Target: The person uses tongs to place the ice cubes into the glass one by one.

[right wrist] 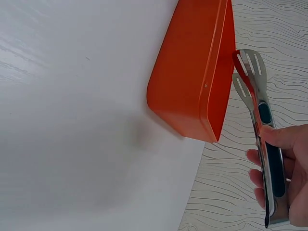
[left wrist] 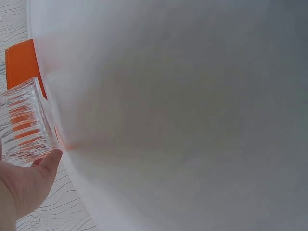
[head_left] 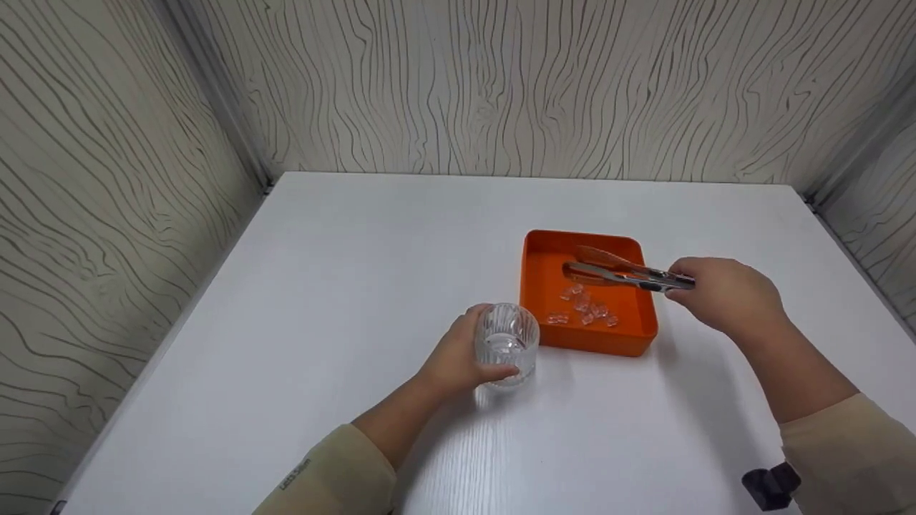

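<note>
A clear ribbed drinking glass is gripped by my left hand, thumb at the front and fingers round the far side. It stands right at the near left corner of the orange square tray. My right hand holds metal tongs by the handle, their slotted tips reaching over the tray. In the right wrist view the two slotted ends of the tongs are slightly apart with nothing between them. Several clear ice-like pieces lie on the tray floor, below the tongs.
Both hands work over a white table. Wood-patterned panels rise behind it and at its sides. A small dark object shows beside the right sleeve.
</note>
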Demonstrator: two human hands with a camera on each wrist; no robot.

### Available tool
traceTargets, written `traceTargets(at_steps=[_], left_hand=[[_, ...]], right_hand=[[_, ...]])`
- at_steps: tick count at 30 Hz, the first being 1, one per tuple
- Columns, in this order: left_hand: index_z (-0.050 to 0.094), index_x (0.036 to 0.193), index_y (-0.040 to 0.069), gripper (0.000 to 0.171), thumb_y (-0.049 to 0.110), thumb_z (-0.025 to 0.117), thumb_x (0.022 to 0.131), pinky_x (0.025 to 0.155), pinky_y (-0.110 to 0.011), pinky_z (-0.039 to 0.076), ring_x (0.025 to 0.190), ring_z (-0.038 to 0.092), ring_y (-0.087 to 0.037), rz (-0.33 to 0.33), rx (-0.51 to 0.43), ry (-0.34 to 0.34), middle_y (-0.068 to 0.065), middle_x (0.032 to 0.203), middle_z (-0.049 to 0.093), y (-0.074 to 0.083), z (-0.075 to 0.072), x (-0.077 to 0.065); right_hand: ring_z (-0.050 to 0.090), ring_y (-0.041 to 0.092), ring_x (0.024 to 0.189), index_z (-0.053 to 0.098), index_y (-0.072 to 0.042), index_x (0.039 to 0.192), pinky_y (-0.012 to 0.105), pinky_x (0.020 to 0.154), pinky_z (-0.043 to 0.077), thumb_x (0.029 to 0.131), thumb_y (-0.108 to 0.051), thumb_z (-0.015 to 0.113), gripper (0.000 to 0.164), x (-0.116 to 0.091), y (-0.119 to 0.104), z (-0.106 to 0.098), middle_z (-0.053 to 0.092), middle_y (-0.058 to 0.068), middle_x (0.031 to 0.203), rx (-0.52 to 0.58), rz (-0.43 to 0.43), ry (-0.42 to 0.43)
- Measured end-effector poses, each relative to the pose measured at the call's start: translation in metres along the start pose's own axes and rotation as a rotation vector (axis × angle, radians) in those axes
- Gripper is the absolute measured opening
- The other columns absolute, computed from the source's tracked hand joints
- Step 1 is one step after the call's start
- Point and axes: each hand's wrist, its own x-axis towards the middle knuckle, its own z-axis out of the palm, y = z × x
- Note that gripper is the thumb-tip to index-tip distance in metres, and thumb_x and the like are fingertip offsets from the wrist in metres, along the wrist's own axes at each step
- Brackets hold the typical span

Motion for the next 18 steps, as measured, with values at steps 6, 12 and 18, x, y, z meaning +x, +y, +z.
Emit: traceTargets(at_steps=[6,12,18], left_hand=[[0.028,0.138,0.024,0.097,0.038,0.084,0.060,0.100,-0.041,0.038,0.117,0.045,-0.016,-0.025,0.008,0.001,0.004,0.130,0.044,0.001,0.000,-0.001],[0.027,0.139,0.025,0.098,0.038,0.084,0.060,0.099,-0.042,0.039,0.118,0.044,-0.017,-0.043,0.002,0.005,0.004,0.131,0.043,0.001,0.001,-0.001],[0.028,0.139,0.026,0.097,0.038,0.084,0.060,0.099,-0.042,0.039,0.117,0.045,-0.017,-0.052,-0.011,0.008,0.005,0.131,0.043,0.001,0.001,0.000]], right_hand=[[0.052,0.021,0.066,0.063,-0.008,0.104,0.030,0.048,0.040,0.085,-0.020,0.062,0.023,0.004,-0.003,0.007,0.063,0.005,0.081,-0.061,0.008,0.010],[0.054,0.021,0.066,0.064,-0.006,0.102,0.030,0.046,0.041,0.083,-0.017,0.063,0.022,0.008,-0.008,0.010,0.064,0.006,0.079,-0.118,-0.004,0.015],[0.052,0.021,0.065,0.064,-0.006,0.100,0.030,0.047,0.041,0.083,-0.015,0.062,0.019,0.010,-0.010,0.011,0.063,0.004,0.076,-0.126,-0.002,0.003]])
